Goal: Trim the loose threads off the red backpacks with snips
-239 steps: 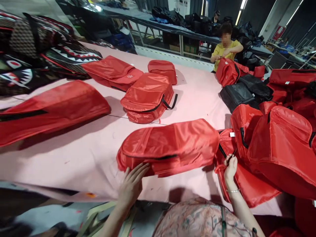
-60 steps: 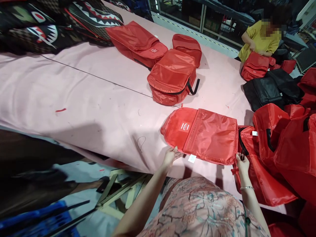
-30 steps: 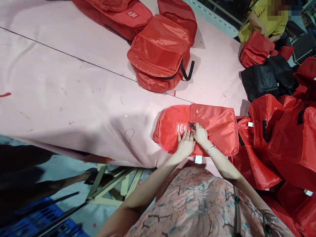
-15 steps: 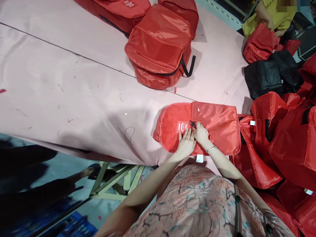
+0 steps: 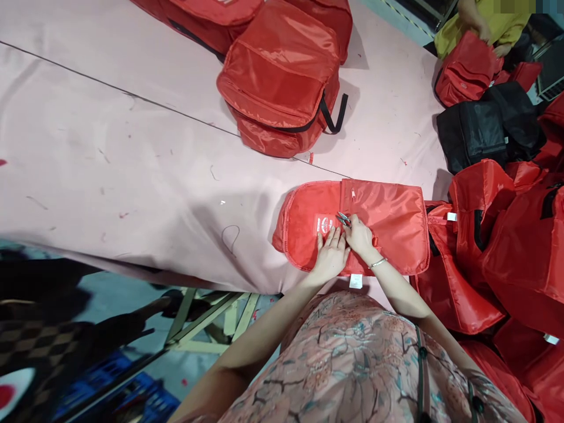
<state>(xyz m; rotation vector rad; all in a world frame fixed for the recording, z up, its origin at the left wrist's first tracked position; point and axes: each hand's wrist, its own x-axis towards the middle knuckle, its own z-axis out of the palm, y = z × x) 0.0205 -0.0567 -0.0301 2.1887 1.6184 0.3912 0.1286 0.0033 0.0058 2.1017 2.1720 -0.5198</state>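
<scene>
A flat red backpack [image 5: 388,220] lies at the near edge of the pink table [image 5: 132,153], front side up, with a small white logo patch [image 5: 324,224]. My left hand [image 5: 330,255] lies flat on the bag just below the patch, fingers stretched out. Beside it my right hand [image 5: 360,236] is closed on small thread snips [image 5: 343,219], whose tips point at the seam next to the patch. A white tag [image 5: 355,281] hangs from the bag's near edge.
A stuffed red backpack [image 5: 282,76] with a black strap sits farther back, more red bags behind it. A heap of red bags [image 5: 506,247] fills the right side, with a black bag [image 5: 480,126] beyond. A person in a yellow shirt [image 5: 480,23] works at the far right.
Over the last second both hands stayed on the bag by the patch and the snips shifted only slightly. Two seconds ago my hands held the bag's near edge. The camera tilted further down.
</scene>
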